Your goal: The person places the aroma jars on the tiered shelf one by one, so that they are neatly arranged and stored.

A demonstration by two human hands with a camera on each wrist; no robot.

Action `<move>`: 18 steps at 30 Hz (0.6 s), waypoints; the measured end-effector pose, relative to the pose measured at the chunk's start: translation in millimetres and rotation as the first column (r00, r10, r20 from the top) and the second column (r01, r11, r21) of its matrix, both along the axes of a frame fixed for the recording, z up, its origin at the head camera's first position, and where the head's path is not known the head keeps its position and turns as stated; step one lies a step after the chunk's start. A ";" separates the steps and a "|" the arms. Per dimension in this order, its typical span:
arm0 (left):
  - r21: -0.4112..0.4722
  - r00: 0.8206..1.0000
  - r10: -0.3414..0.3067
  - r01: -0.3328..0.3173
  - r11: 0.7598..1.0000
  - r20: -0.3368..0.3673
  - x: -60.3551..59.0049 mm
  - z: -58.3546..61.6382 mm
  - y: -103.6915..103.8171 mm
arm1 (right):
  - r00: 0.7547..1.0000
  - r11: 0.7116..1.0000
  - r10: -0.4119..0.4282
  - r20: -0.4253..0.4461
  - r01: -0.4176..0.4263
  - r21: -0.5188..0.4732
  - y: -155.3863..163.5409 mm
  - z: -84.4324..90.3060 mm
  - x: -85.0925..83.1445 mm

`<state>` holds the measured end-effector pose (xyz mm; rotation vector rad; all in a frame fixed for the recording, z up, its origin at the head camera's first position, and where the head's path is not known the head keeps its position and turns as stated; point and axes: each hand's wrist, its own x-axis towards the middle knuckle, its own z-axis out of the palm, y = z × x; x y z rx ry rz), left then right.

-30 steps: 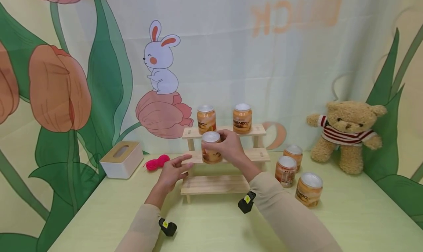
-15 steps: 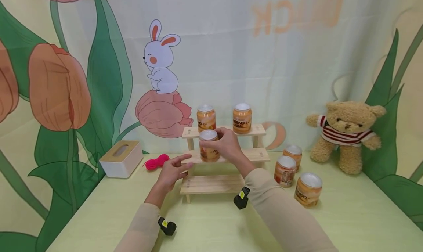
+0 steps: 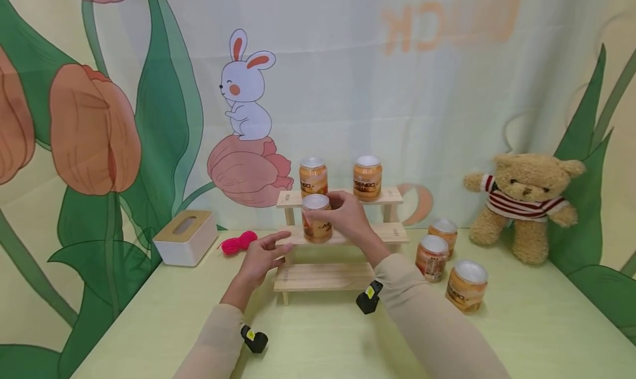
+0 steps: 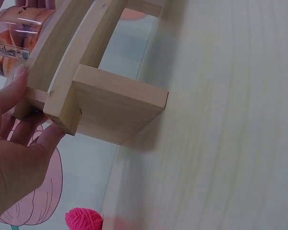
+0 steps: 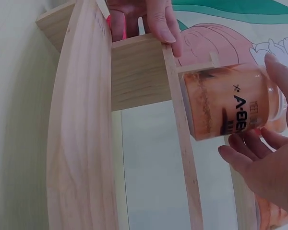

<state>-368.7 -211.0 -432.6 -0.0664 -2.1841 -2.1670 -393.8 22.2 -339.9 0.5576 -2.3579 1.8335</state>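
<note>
Orange-printed, silver-lidded cylindrical can (image 3: 317,231) in the right hand (image 3: 349,219), upright at the left part of the middle tier of a pale, three-tiered wooden stand (image 3: 323,277). Grips it between thumb on one side and fingers on the other; cannot tell whether resting on the tier or just above. Pinches the left end of that tier with the left hand (image 3: 258,260), thumb and fingers on different faces of the wood. Farther back, on the top tier, two matching cans (image 3: 367,181), upright and apart. Right of the stand, on the pale yellow-green table (image 3: 308,346), three more orange-printed cans (image 3: 467,289), upright and near one another. Beyond them, a tan plush bear (image 3: 529,199) in a red-and-white striped shirt. To the left, bright pink yarn (image 3: 238,243) near a white, wooden-topped tissue box (image 3: 184,246). Behind everything, a pale cloth (image 3: 318,91) printed with orange tulips and a white rabbit.
</note>
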 end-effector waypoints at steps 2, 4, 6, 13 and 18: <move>0.005 1.000 -0.001 0.001 1.000 -0.007 -0.8 -0.3 0.6 | 0.999 1.000 -0.027 0.018 0.027 -0.003 6.3 -1.0 0.4; 0.005 1.000 0.003 -0.003 1.000 -0.013 -0.7 -0.4 1.4 | 0.999 0.999 -0.044 0.023 0.044 0.001 13.7 -1.6 2.9; 0.007 1.000 0.005 -0.005 1.000 -0.010 -0.7 -0.7 2.1 | 0.999 0.999 -0.050 0.019 0.050 0.002 22.8 -2.6 7.3; 0.010 1.000 0.013 -0.013 1.000 -0.008 0.0 0.1 2.3 | 0.998 0.999 -0.042 -0.056 0.043 0.009 56.3 -7.4 27.4; 0.010 1.000 0.010 -0.010 1.000 -0.003 -0.7 0.7 0.7 | 0.996 0.998 -0.048 -0.080 0.050 0.032 81.7 -9.8 43.1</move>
